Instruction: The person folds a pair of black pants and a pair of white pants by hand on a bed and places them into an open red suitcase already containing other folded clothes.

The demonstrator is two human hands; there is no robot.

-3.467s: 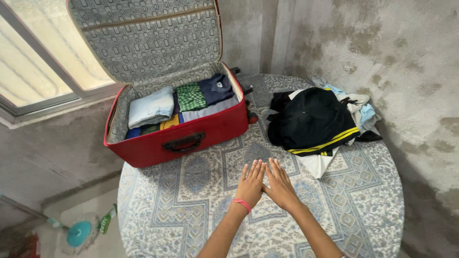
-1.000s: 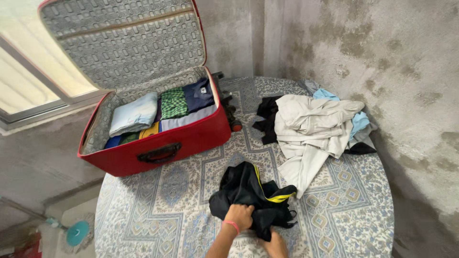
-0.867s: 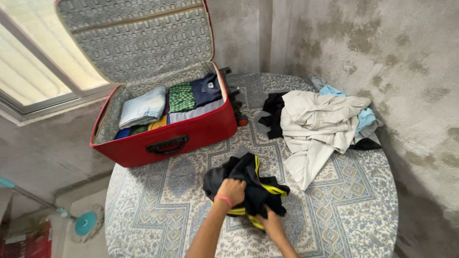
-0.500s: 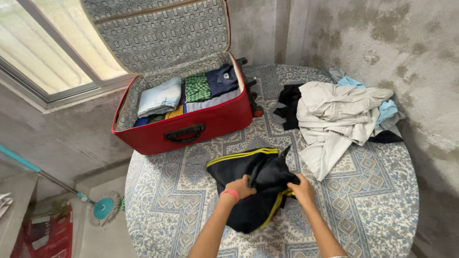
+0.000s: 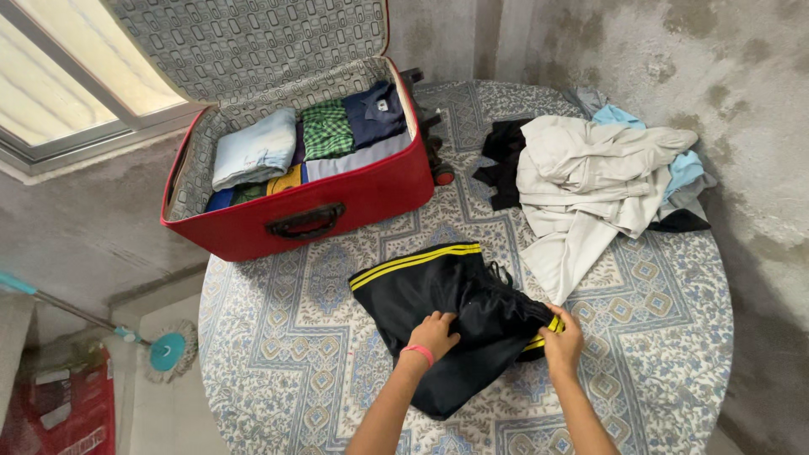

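The left hand (image 5: 434,331) lies flat, fingers spread, on the black garment with yellow stripes (image 5: 447,316); the right hand (image 5: 563,341) pinches that garment's right edge at the yellow trim. The garment lies spread at the near middle of the round bench (image 5: 278,354), only partly folded; to the far right an unfolded pile of clothes (image 5: 590,177) waits; at the far left the open red suitcase (image 5: 337,202) already holds several folded pieces.
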